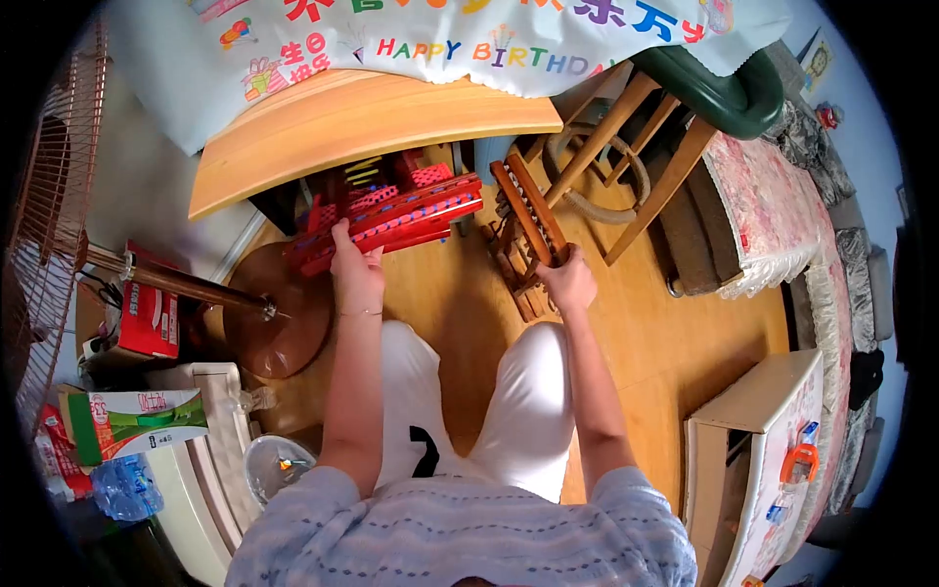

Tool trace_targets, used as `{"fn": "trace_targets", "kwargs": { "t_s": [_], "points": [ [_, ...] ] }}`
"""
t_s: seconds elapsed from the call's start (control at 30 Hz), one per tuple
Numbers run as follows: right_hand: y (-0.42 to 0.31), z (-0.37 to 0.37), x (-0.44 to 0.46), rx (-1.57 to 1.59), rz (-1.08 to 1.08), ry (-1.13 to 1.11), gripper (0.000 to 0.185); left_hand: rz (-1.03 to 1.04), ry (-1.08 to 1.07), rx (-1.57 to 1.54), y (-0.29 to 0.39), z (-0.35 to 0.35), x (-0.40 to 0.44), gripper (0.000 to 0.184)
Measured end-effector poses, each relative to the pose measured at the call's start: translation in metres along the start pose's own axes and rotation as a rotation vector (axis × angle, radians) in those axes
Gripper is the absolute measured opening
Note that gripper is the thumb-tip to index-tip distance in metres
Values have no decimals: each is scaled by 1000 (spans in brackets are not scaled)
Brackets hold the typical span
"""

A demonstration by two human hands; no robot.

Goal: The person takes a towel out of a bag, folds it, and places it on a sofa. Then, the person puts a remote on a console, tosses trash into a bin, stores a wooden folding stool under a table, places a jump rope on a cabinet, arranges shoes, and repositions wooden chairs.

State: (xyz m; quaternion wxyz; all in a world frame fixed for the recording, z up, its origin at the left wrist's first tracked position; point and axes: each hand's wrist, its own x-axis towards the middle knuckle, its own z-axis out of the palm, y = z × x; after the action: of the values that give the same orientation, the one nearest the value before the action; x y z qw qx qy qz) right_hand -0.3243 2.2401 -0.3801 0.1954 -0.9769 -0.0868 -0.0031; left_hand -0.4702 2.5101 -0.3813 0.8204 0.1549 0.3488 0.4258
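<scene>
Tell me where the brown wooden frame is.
Head view, right of centre: the brown wooden frame is in the right hand, just right of the red frame.

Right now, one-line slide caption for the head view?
Head view: left hand holding a red frame, right hand a brown frame, near a wood-look tabletop.

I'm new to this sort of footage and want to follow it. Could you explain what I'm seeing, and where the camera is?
There's no machine here, just a person with bare hands. The single picture comes from a camera worn on their head, looking forward and down, so their own shirt and knees show below.

The left hand holds a red frame with blue markings along it. The right hand grips the near end of a brown wooden frame. Ahead is a wooden table, with a "Happy Birthday" cloth lying over its far part.
</scene>
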Motion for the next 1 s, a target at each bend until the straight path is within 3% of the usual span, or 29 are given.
{"fn": "trace_targets", "kwargs": {
  "t_s": [0.7,0.8,0.87,1.0],
  "points": [
    [-13,17,-4,-152,-1,42,58,71,-64,-10,14,-21,6,50],
    [-20,15,-10,-130,1,14,58,22,-32,285,15,-4,22,65],
    [-20,16,-11,-122,20,20,57,-62,-181,402,25,1,28,79],
    [-13,19,-5,-120,-3,38,61,-197,-302,412,35,-19,39,93]
  ]
}}
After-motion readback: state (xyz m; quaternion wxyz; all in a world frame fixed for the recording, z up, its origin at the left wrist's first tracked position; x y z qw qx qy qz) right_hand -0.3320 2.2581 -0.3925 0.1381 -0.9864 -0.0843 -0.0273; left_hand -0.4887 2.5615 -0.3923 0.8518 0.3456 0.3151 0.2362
